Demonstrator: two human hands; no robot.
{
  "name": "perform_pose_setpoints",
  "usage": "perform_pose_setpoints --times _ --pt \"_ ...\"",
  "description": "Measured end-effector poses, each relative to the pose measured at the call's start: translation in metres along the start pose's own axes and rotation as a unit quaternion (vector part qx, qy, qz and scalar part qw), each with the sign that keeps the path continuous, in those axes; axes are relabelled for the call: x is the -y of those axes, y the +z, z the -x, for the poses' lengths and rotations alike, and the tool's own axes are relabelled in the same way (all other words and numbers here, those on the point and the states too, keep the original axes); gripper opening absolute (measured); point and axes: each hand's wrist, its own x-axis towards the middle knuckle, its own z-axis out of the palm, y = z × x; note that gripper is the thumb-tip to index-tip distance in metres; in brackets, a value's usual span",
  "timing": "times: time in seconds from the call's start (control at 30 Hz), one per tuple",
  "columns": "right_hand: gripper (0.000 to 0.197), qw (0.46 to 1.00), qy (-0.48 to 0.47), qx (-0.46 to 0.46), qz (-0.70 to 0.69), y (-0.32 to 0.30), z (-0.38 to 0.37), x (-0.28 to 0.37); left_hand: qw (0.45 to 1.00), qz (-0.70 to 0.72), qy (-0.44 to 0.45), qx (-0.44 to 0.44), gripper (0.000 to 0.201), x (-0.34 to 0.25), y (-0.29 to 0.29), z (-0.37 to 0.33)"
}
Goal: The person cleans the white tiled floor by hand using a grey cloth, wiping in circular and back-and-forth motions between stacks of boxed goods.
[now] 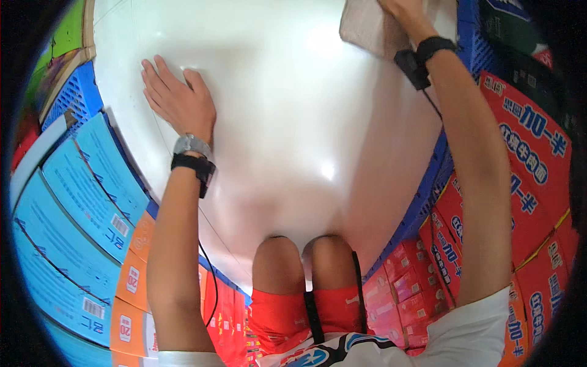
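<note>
White shirt fabric (468, 330) sits nearest, below the glossy white surface (275, 134). Both hands are well apart: the left hand (181, 98) lies palm-down, fingers extended, on the surface's left side; the right hand (402, 8) is at a cloth (374, 29) on the surface's far right, its fingers cropped, so I cannot tell its grip. That cloth looks greyish beige, matte and flat, with a rounded corner.

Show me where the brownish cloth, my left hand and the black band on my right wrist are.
Brownish cloth (365, 25): head view, left part of its surface.
Left hand (186, 103): head view, back of the hand.
Black band (436, 46): head view, on its strap.
</note>
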Motion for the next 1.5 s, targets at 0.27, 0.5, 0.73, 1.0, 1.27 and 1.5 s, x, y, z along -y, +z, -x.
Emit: perform_pose_setpoints --times 0.27,0.5,0.73,1.0,1.27,1.5 --pt "0.088 0.961 -0.073 0.237 -0.126 -0.122 0.339 0.088 0.999 -0.031 -0.002 -0.029 0.068 0.021 -0.002 0.005" --pt "0.083 0.933 -0.062 0.309 -0.172 -0.187 0.538 0.074 0.999 -0.005 -0.012 -0.033 0.068 -0.002 0.009 0.002" --pt "0.087 0.953 -0.037 0.269 -0.131 -0.127 0.285 0.107 1.000 -0.019 -0.018 0.016 0.072 0.008 -0.015 -0.005" --pt "0.081 0.996 -0.058 -0.014 -0.071 0.027 -0.161 0.114 0.997 0.006 -0.046 0.064 0.079 -0.008 -0.014 -0.026" --pt "0.083 0.998 -0.034 0.004 -0.048 0.057 -0.206 0.137 0.993 0.013 -0.065 0.093 0.083 0.007 -0.018 -0.034" --pt "0.083 0.997 -0.032 -0.001 -0.066 0.054 -0.205 0.133 0.995 0.017 -0.050 0.084 0.083 0.010 -0.017 -0.035"
